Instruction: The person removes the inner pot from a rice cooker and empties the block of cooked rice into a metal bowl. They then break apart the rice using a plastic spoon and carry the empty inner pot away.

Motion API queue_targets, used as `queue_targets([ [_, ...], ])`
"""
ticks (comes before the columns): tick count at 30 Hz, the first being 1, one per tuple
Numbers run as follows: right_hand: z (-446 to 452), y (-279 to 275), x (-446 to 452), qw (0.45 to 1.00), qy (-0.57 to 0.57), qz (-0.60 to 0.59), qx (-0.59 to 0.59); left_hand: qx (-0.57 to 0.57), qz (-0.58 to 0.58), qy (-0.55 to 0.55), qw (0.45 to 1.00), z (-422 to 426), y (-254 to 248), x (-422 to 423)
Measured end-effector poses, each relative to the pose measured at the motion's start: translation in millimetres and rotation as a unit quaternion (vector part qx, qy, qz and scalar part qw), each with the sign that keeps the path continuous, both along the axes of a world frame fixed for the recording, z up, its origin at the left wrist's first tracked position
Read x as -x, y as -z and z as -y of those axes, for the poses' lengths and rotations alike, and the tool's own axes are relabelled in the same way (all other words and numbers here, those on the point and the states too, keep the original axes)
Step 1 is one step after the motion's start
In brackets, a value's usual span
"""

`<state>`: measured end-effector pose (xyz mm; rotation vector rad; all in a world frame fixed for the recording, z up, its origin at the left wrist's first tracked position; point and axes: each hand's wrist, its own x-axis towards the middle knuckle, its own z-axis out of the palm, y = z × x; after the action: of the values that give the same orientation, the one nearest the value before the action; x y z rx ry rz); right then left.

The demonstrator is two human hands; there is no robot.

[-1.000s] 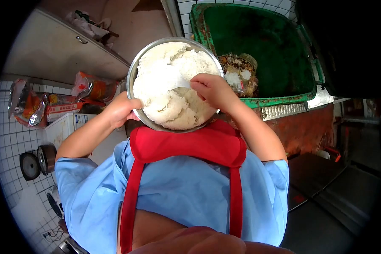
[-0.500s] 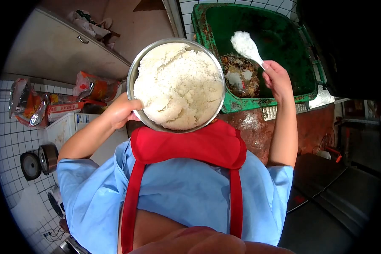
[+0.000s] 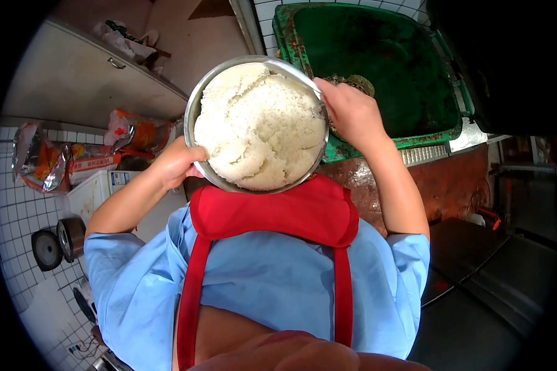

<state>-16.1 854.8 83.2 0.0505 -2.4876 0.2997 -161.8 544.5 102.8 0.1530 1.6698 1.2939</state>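
At bowl (image 3: 189,117) rim, right hand (image 3: 354,110), scoop (image 3: 299,74) slanting up-left

We are seeing left hand (image 3: 181,163) only partly, some fingers hiding under bowl (image 3: 193,102). Right hand (image 3: 354,113) is blurring, covering waste (image 3: 361,83) in bin (image 3: 433,139). White strip (image 3: 304,76) at rim is smearing beyond our naming. Packet (image 3: 94,162) print is looking too small.

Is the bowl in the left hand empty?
No, the left hand holds the bowl with white food filling it.
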Motion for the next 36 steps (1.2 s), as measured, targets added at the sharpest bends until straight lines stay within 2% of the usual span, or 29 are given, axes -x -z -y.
queue_targets([
  [5,5.8,8.9,18.8,0.998,-0.045,0.015,-0.052,-0.002,-0.005,0.003,1.000,0.5,0.3,0.5],
  [11,1.0,17.4,39.1,0.992,-0.120,0.023,-0.021,0.018,-0.004,0.016,1.000,-1.1,-1.3,2.2],
  [14,9.2,20.7,45.0,0.989,-0.123,0.073,-0.028,0.010,-0.018,0.005,1.000,-4.6,-7.8,-2.5],
  [20,17.5,24.3,55.8,0.975,-0.162,0.105,0.107,0.019,-0.014,0.009,1.000,-2.7,-4.1,0.1],
  [26,17.6,12.7,46.9,0.938,-0.196,0.168,0.233,0.007,-0.022,0.004,1.000,-4.5,-5.5,-1.5],
  [32,20.3,15.0,20.2,0.926,-0.139,0.239,0.258,0.011,-0.022,-0.005,1.000,-5.9,-8.1,-3.1],
  [36,17.7,0.0,4.4,0.878,-0.116,0.331,0.325,0.020,-0.013,0.001,1.000,-3.7,-4.7,0.1],
])
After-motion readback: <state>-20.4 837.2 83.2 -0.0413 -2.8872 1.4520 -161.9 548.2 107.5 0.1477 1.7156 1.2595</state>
